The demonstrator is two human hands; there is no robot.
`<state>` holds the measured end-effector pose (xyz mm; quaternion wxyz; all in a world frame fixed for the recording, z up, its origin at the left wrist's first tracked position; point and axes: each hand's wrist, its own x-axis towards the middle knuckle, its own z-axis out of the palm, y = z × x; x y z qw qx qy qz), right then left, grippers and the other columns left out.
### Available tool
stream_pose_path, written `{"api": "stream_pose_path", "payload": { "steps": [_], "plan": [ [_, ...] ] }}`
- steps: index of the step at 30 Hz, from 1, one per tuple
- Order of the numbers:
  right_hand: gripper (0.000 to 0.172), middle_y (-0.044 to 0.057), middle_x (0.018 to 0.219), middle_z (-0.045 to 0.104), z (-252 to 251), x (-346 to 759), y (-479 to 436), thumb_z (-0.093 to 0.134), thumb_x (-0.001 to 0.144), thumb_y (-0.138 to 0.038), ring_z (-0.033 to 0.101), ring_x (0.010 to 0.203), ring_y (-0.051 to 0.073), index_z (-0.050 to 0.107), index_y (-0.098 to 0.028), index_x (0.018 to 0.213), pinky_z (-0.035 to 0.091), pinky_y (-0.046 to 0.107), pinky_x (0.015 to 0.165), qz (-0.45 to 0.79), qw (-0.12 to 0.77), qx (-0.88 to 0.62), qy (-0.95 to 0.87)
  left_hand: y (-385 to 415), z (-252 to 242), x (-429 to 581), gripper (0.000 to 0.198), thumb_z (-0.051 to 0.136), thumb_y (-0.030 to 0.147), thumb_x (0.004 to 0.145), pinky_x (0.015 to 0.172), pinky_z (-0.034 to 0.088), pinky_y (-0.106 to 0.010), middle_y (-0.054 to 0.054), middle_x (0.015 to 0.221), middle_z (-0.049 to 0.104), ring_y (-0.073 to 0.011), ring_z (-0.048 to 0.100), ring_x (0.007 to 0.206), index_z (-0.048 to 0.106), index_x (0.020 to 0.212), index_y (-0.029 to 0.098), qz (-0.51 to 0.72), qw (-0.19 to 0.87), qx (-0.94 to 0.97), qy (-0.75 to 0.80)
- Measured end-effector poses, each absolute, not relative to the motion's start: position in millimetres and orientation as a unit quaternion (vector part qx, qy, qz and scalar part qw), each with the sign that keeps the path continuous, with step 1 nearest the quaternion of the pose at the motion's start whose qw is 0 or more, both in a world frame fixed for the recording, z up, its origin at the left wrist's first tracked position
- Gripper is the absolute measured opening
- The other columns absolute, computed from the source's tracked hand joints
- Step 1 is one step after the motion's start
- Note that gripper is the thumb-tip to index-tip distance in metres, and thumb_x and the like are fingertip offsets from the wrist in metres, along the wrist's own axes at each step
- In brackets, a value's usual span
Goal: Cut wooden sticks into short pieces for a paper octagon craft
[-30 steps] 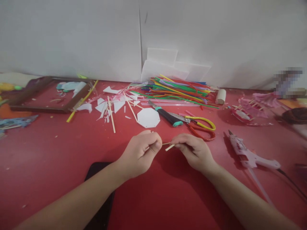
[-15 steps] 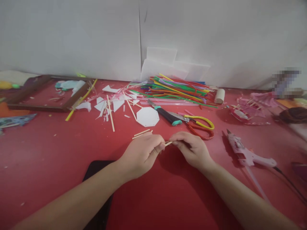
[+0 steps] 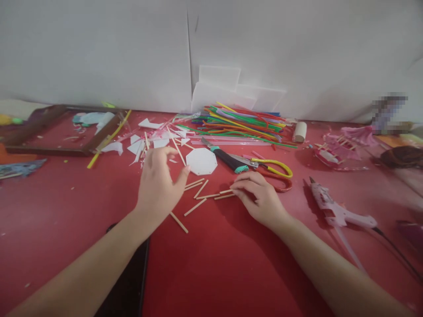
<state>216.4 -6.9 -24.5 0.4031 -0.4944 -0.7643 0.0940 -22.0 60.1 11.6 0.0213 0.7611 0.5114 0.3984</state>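
Note:
My right hand (image 3: 262,198) pinches the end of a short wooden stick (image 3: 226,191) just above the red table. Several more cut sticks lie loose to its left, among them a slanted stick (image 3: 195,207) and a stick (image 3: 179,222) partly under my left hand. My left hand (image 3: 160,182) is open, thumb and fingers apart, with nothing in it. It hovers beside a white octagonal card (image 3: 201,161) that has small holes along its edge. Paper scraps (image 3: 135,147) and longer sticks lie partly hidden behind my left hand.
A utility knife (image 3: 229,159) and scissors (image 3: 274,168) lie beyond my hands. Colourful pipe cleaners (image 3: 244,123) are heaped by the wall. A pink glue gun (image 3: 333,207) rests at right, its cord trailing. A brown frame (image 3: 49,152) sits at left, a dark flat object (image 3: 127,277) under my left forearm.
My hands have parted. My left hand has let go, opened and moved left and away from me, uncovering loose sticks. My right hand stays almost in place, still pinching a stick.

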Motion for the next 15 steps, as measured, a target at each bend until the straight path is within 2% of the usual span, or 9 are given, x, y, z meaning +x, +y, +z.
{"api": "stream_pose_path", "payload": {
  "steps": [3, 8, 11, 15],
  "plan": [
    [0.014, 0.006, 0.094, 0.065, -25, 216, -5, 0.058, 0.088, -0.016, 0.06, 0.09, 0.019, 0.069, -0.022, 0.094, 0.051, 0.036, 0.081, 0.081, 0.372, -0.47, -0.796, 53, 5, -15, 0.01, 0.052, 0.019, 0.09, 0.088, 0.043, -0.038, -0.007, 0.097, 0.061, -0.0228, 0.055, 0.095, 0.06, 0.097, 0.017, 0.306, 0.059, 0.855, 0.414],
    [0.014, 0.006, 0.09, 0.067, -28, 211, -5, 0.056, 0.088, -0.012, 0.059, 0.087, 0.019, 0.068, -0.02, 0.088, 0.051, 0.035, 0.079, 0.083, 0.332, -0.461, -0.819, 37, 1, -1, 0.018, 0.048, 0.02, 0.093, 0.083, 0.044, -0.036, -0.006, 0.095, 0.066, -0.0216, 0.055, 0.09, 0.065, 0.097, 0.017, 0.231, 0.174, 0.901, 0.322],
    [0.017, 0.006, 0.088, 0.066, -26, 209, -5, 0.052, 0.087, -0.008, 0.058, 0.086, 0.02, 0.064, -0.019, 0.086, 0.051, 0.037, 0.079, 0.079, 0.316, -0.464, -0.824, 36, 6, -1, 0.019, 0.048, 0.021, 0.093, 0.083, 0.045, -0.036, -0.005, 0.095, 0.069, -0.0211, 0.058, 0.089, 0.066, 0.1, 0.018, 0.219, 0.23, 0.886, 0.337],
    [0.015, 0.007, 0.089, 0.065, -17, 206, -10, 0.049, 0.09, -0.009, 0.059, 0.084, 0.018, 0.061, -0.018, 0.092, 0.052, 0.034, 0.077, 0.059, 0.349, -0.452, -0.819, 38, 23, -5, 0.027, 0.052, 0.04, 0.092, 0.072, 0.048, -0.028, -0.003, 0.094, 0.072, -0.0174, 0.065, 0.08, 0.066, 0.103, 0.02, 0.206, 0.414, 0.783, 0.416]
  ]
}}
